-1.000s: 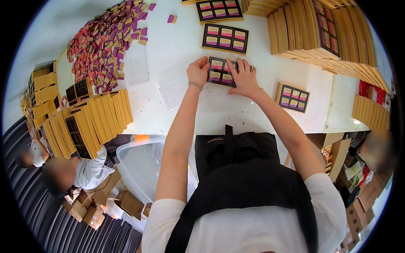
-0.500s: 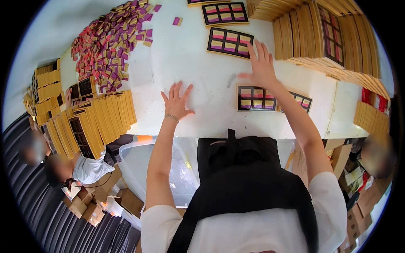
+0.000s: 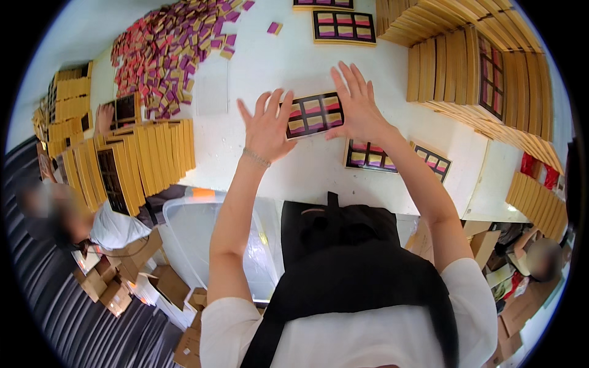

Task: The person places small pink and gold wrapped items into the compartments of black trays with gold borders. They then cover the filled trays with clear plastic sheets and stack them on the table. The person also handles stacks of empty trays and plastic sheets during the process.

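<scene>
On the far left of the white bench (image 3: 270, 73), rows of flat yellow boxes (image 3: 156, 156) stand on edge, and behind them a heap of small purple, pink and yellow packets (image 3: 178, 46) spreads over the surface.

The left hand (image 3: 269, 127) is open, fingers spread and pointing away from the person, its palm side meeting the left short end of a flat dark tray (image 3: 315, 115). The tray is a black-framed rectangle divided into six small compartments, two rows of three, each showing bands of yellow, pink and purple. It sits between the two hands, above the middle of the bench; whether it rests on the surface or is lifted just clear of it cannot be told. Its long axis runs left to right, tilted slightly so the right end lies farther from the person than the left.

The right hand (image 3: 357, 104) is likewise open with fingers splayed, pressing against the tray's right short end, so the tray is pinched between the two palms rather than gripped by curled fingers.

Just beside the right wrist lie two similar filled trays (image 3: 392, 156) flat on the bench. Farther right, more yellow boxes (image 3: 472, 67) are stacked on edge.
</scene>
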`<state>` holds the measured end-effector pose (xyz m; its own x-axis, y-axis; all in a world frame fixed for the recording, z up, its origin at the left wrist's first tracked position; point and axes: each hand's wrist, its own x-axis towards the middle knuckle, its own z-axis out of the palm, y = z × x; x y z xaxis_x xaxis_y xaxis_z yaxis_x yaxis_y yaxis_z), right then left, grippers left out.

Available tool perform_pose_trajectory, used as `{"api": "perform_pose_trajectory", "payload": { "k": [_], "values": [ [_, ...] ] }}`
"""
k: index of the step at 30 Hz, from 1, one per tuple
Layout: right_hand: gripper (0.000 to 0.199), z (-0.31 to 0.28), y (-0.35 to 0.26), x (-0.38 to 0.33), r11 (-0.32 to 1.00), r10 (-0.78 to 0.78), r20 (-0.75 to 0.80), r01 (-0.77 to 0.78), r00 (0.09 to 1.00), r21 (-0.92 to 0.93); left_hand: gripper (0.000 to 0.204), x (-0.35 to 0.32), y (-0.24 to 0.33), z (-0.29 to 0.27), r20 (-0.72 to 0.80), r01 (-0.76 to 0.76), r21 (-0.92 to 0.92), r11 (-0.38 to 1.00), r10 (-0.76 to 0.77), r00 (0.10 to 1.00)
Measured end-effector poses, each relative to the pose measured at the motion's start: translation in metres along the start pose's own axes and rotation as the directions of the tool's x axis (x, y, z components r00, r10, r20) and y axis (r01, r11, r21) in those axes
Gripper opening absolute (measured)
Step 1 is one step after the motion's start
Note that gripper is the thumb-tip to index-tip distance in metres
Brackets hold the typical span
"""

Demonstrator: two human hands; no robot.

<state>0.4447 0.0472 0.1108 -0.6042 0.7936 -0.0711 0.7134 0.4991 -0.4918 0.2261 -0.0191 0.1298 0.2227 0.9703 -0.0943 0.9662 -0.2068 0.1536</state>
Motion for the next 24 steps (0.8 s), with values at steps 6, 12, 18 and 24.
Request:
{"api": "perform_pose_trajectory", "payload": {
  "k": [6, 12, 18, 24],
  "values": [
    [0.118, -0.010, -0.014, -0.004, 0.987, -0.155, 0.009, 0.155, 0.988, -0.031, 0.106, 0.024, 0.027, -0.024, -0.098, -0.198, -0.178, 0.964, 0.183, 0.978],
    [0.120, 0.021, 0.044, 0.002, 0.966, -0.259, 0.130, 0.259, 0.957, 0.014, 0.066, -0.048, -0.038, 0.089, 0.167, 0.238, -0.971, -0.003, -0.719, 0.674],
    [0.123, 0.060, 0.045, 0.014, 0.943, -0.322, 0.237, 0.333, 0.917, -0.007, 0.064, -0.059, 0.004, 0.134, 0.486, 0.176, -0.862, -0.476, -0.674, 0.556],
    [0.121, 0.090, 0.021, 0.018, 0.933, -0.315, 0.242, 0.347, 0.918, -0.101, 0.044, -0.047, 0.014, 0.181, 0.266, 0.250, -0.957, -0.148, -0.796, 0.544]
  ]
}}
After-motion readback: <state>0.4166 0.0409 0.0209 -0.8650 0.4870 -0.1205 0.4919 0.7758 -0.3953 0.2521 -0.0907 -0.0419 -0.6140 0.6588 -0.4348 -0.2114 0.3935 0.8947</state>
